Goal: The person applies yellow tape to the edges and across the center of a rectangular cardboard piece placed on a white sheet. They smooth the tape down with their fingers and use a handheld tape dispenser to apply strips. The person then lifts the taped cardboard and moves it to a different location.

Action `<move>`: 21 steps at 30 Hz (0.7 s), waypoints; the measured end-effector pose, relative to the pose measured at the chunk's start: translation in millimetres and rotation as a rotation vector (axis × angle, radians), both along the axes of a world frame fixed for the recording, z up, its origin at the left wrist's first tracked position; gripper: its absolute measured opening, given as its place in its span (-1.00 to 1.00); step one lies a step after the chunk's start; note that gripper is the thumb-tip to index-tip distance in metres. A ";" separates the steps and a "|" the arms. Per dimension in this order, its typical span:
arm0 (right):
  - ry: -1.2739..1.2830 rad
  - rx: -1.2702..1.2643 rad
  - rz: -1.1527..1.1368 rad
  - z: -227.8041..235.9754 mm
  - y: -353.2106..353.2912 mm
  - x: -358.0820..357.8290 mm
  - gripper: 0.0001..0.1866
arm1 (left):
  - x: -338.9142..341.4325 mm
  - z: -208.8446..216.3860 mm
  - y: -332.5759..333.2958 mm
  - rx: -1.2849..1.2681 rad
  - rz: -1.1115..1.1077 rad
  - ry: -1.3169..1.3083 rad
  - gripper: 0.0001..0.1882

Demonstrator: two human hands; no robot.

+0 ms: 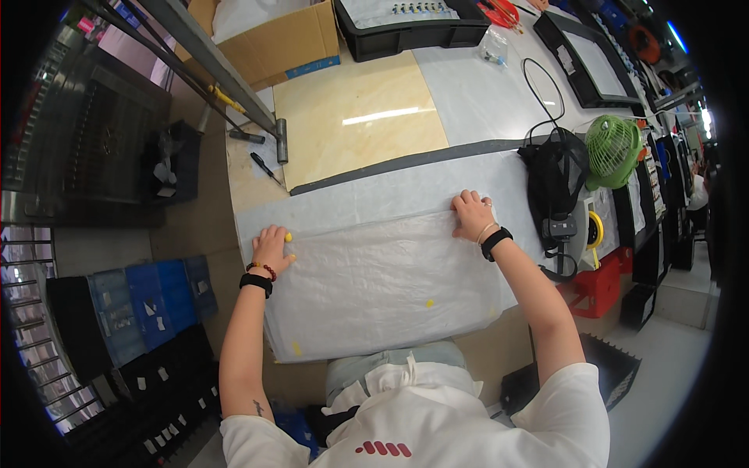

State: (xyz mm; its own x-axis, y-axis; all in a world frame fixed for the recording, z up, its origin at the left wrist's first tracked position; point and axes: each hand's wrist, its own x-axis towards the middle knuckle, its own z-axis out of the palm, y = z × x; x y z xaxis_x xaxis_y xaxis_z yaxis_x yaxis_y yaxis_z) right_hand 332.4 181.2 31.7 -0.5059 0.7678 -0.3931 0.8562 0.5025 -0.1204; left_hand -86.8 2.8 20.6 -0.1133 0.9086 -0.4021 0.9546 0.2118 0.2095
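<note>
While both palms press flat w/ fingers spread, nothing is gripped: left hand (271, 249) sits on the top-left corner of the translucent plastic sheet (382, 285), right hand (471, 214) on its top-right edge. Sheet lies flat on the workbench (468, 101) right in front of the person, small yellow dots on it. Green desk fan (613, 150) & black bag (555, 175) stand to the right; screwdriver (264, 166) upper left.
</note>
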 end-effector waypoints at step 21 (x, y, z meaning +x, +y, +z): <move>0.153 0.074 -0.051 19.0 -21.6 28.2 -0.63 | 18.8 -25.5 -11.5 0.401 -0.083 -0.149 -0.53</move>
